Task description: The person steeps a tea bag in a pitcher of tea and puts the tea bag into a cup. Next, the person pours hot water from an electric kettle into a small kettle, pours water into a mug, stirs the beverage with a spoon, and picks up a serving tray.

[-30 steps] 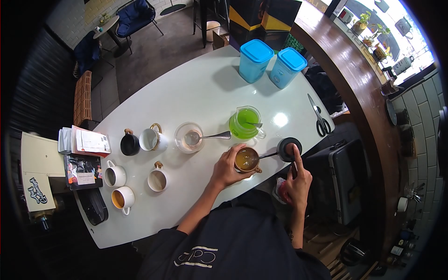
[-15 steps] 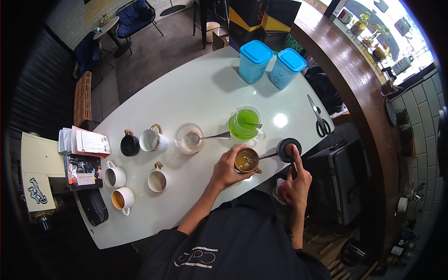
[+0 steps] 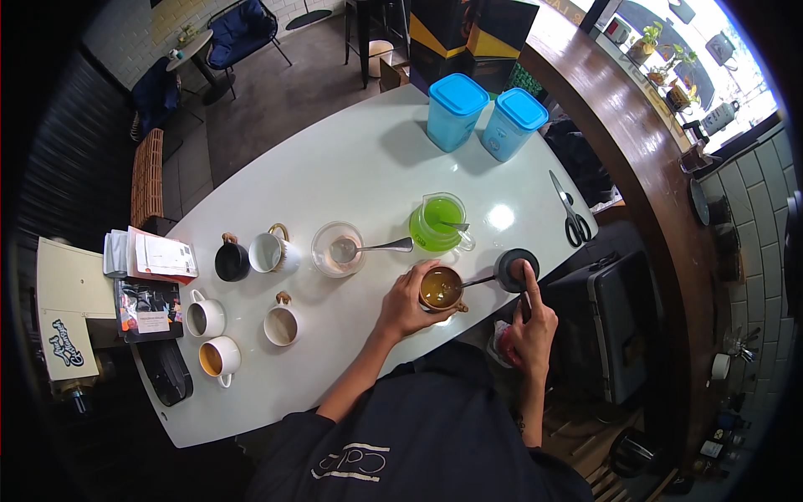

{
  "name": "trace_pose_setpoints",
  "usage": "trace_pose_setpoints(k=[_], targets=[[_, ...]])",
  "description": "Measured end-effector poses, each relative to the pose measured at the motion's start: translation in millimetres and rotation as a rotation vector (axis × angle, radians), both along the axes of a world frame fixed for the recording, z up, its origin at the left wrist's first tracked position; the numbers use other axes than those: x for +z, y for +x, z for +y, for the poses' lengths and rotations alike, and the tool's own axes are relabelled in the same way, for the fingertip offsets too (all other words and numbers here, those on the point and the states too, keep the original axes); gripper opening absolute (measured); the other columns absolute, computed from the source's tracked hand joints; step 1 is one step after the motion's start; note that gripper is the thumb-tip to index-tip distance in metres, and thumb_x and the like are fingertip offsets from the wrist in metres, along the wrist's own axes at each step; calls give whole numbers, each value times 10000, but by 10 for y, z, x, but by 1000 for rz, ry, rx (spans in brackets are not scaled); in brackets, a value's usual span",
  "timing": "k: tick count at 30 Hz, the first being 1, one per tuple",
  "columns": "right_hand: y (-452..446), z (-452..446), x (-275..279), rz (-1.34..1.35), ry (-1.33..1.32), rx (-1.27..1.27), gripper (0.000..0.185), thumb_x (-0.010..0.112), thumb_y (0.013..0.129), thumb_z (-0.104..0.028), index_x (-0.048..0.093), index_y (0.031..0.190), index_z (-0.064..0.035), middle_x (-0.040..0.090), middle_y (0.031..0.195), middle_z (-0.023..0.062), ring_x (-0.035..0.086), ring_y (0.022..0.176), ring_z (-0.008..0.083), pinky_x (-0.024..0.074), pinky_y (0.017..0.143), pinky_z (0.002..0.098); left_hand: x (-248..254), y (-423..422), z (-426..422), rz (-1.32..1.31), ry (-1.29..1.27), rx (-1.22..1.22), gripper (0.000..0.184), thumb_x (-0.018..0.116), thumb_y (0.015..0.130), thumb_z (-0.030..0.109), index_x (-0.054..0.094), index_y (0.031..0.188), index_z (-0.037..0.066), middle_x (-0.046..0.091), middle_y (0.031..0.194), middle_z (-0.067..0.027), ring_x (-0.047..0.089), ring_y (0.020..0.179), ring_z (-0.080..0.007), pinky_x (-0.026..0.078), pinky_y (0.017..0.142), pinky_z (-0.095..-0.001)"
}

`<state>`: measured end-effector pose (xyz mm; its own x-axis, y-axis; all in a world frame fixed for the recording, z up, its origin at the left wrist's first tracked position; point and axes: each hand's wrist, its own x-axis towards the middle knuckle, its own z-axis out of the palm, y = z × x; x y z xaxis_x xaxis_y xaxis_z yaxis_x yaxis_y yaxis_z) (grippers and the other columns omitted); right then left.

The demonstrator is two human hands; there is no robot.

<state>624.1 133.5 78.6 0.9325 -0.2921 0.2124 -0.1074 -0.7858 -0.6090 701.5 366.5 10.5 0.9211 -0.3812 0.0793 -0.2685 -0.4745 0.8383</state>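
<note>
My left hand [image 3: 407, 305] is wrapped round a brown cup [image 3: 441, 288] of yellowish-brown liquid near the table's front edge. A thin metal shaft runs into the cup from a black round-ended tool [image 3: 516, 269]. The index finger of my right hand [image 3: 534, 326] lies on the tool's round end, while the other fingers curl below; their exact hold is partly hidden. Just behind the cup stands a glass jug [image 3: 435, 219] of bright green liquid with a spoon in it. A clear bowl [image 3: 338, 248] with another spoon is to the left.
Several mugs [image 3: 282, 324] stand on the left of the white table [image 3: 335, 151], near packets and papers [image 3: 166, 253]. Two blue-lidded containers [image 3: 454, 113] are at the back. Scissors [image 3: 573, 213] lie at the right edge, and a dark case [image 3: 615, 322] stands beyond it.
The surface of the liquid in the cup looks different, with its bubbles and reflections shifted. Both hands stay almost where they were.
</note>
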Motion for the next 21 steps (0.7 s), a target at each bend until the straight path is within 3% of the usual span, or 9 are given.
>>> trace_pose_setpoints(k=[2, 3, 11, 21], targets=[[-11, 0, 3, 42, -3, -14, 924, 598, 769, 142, 427, 1566, -291, 592, 716, 182, 550, 559, 328, 479, 599, 382, -6, 3, -3, -2, -6, -1, 946, 945, 640, 399, 485, 1420, 128, 629, 1349, -81, 615, 1229, -315, 505, 1039, -445], [-11, -1, 6, 42, -4, -14, 924, 598, 769, 142, 427, 1566, -291, 592, 716, 182, 550, 559, 328, 479, 599, 382, -8, 4, -4, -2, 0, -1, 947, 946, 639, 398, 485, 1421, 129, 631, 1345, -80, 616, 1225, -315, 506, 1035, -446], [2, 11, 19, 52, -8, -14, 930, 594, 761, 143, 420, 1561, -297, 582, 716, 185, 528, 549, 325, 431, 557, 301, -16, -3, -2, -1, -12, -1, 923, 918, 665, 416, 482, 1427, 133, 621, 1338, -96, 623, 1196, -337, 498, 1027, -446], [2, 14, 46, 62, -5, -27, 915, 598, 767, 138, 431, 1555, -297, 562, 704, 184, 519, 550, 325, 426, 556, 293, -34, -2, -3, -25, -14, -7, 934, 920, 667, 411, 472, 1434, 121, 617, 1347, -100, 630, 1189, -328, 503, 1022, -443]])
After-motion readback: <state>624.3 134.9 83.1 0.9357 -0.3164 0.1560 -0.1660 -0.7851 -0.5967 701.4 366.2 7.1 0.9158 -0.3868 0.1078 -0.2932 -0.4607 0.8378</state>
